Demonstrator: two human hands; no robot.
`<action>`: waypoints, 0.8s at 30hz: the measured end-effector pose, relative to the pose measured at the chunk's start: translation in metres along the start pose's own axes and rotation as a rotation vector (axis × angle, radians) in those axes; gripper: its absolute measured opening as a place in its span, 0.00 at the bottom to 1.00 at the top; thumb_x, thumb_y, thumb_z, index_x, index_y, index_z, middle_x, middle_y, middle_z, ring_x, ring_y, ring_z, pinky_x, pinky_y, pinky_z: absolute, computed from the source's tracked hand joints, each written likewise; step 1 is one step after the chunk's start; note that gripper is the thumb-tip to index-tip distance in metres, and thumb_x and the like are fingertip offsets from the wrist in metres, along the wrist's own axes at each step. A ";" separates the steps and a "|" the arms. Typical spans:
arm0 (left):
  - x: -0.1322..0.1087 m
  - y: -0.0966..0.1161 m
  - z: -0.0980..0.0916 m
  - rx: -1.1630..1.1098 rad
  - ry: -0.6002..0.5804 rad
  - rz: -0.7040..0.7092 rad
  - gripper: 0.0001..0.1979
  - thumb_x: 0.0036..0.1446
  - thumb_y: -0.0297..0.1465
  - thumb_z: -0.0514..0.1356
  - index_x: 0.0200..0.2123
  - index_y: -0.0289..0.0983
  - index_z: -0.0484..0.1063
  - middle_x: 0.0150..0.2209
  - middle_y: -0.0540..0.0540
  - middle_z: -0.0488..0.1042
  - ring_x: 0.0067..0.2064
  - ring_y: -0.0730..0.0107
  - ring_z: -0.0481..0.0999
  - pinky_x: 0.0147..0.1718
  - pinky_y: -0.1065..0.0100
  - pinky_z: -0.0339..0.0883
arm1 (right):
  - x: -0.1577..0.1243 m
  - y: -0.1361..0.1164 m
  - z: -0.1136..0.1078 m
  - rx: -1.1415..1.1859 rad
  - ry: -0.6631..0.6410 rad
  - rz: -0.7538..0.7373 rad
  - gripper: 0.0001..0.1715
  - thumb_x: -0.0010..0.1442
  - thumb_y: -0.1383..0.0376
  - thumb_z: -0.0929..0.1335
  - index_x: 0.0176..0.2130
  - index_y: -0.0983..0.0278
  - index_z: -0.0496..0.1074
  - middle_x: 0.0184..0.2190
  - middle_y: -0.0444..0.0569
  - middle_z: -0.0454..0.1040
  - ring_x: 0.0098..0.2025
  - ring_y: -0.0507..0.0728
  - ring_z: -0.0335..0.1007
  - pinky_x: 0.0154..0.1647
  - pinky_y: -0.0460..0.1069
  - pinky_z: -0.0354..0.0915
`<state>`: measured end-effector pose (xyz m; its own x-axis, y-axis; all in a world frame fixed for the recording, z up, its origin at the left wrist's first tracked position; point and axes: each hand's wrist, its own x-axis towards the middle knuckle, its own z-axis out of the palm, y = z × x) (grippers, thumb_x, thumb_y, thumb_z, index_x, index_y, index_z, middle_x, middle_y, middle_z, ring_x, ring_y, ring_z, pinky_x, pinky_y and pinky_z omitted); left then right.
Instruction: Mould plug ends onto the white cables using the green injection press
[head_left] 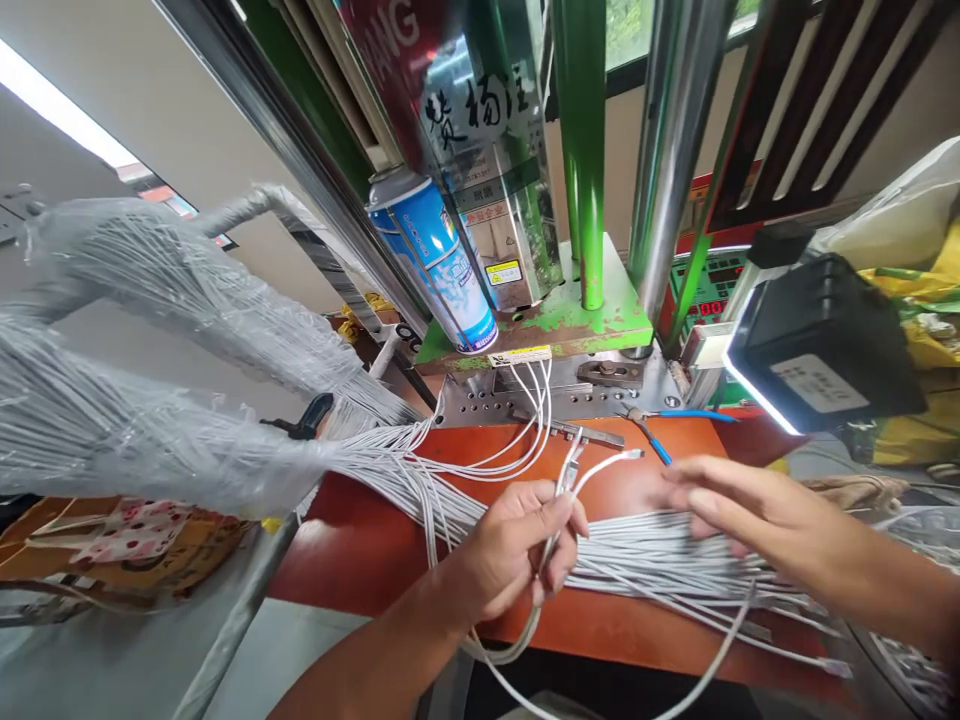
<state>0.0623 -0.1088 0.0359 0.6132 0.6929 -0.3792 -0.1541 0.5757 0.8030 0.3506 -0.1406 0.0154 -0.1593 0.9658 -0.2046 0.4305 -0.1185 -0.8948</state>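
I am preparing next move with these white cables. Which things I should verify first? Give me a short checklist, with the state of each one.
1. Left hand grips the few white cables: ok, they are held in its fingers.
2. Right hand is free: ok, it is open above the cable bundle.
3. Cables are off the steel plate: not ok, several lie across it.
4. Blue-handled pliers are apart from both hands: ok.
5. Aerosol can stands firmly: cannot tell, it looks tilted.
6. Red display reading: cannot tell, too small.
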 end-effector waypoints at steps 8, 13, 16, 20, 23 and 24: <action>0.029 -0.009 0.013 -0.022 -0.035 -0.071 0.18 0.64 0.43 0.63 0.41 0.30 0.74 0.26 0.45 0.74 0.22 0.73 0.76 0.23 0.75 0.70 | 0.040 -0.027 0.016 0.014 -0.181 -0.196 0.26 0.72 0.46 0.60 0.31 0.62 0.66 0.26 0.42 0.66 0.29 0.52 0.60 0.32 0.48 0.59; 0.042 -0.004 0.000 0.101 -0.081 -0.167 0.21 0.60 0.45 0.68 0.39 0.31 0.72 0.26 0.48 0.72 0.20 0.78 0.71 0.20 0.77 0.66 | 0.044 -0.027 0.001 -0.241 -0.479 -0.284 0.23 0.73 0.51 0.60 0.32 0.61 0.67 0.29 0.42 0.68 0.33 0.53 0.63 0.36 0.48 0.59; 0.051 -0.008 -0.008 0.256 -0.118 -0.166 0.23 0.58 0.47 0.68 0.38 0.31 0.72 0.25 0.49 0.72 0.19 0.79 0.69 0.17 0.78 0.63 | 0.059 -0.018 0.015 -0.214 -0.276 -0.289 0.24 0.75 0.53 0.57 0.36 0.62 0.72 0.32 0.45 0.73 0.36 0.55 0.68 0.41 0.49 0.62; 0.062 -0.011 -0.021 0.256 0.068 -0.074 0.26 0.56 0.50 0.68 0.42 0.32 0.72 0.24 0.52 0.70 0.18 0.81 0.65 0.15 0.79 0.58 | 0.082 0.004 0.052 -0.597 0.308 -0.308 0.19 0.74 0.62 0.57 0.51 0.65 0.72 0.46 0.57 0.74 0.48 0.63 0.66 0.48 0.55 0.60; 0.066 -0.012 -0.026 0.268 0.155 -0.049 0.23 0.58 0.48 0.66 0.41 0.33 0.71 0.21 0.57 0.65 0.16 0.86 0.55 0.14 0.82 0.44 | 0.085 0.012 0.066 -0.821 0.284 -0.328 0.16 0.73 0.65 0.58 0.43 0.65 0.73 0.42 0.56 0.74 0.45 0.64 0.65 0.45 0.55 0.59; 0.066 -0.013 -0.026 0.279 0.174 -0.050 0.23 0.58 0.48 0.65 0.41 0.33 0.70 0.21 0.57 0.65 0.16 0.86 0.56 0.14 0.82 0.45 | 0.082 0.014 0.066 -0.830 0.264 -0.334 0.17 0.73 0.64 0.58 0.39 0.64 0.72 0.39 0.55 0.73 0.44 0.63 0.66 0.44 0.54 0.59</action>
<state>0.0847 -0.0588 -0.0116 0.4698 0.7444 -0.4745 0.1059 0.4860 0.8675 0.2845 -0.0779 -0.0400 -0.2255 0.9534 0.2002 0.9124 0.2788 -0.2998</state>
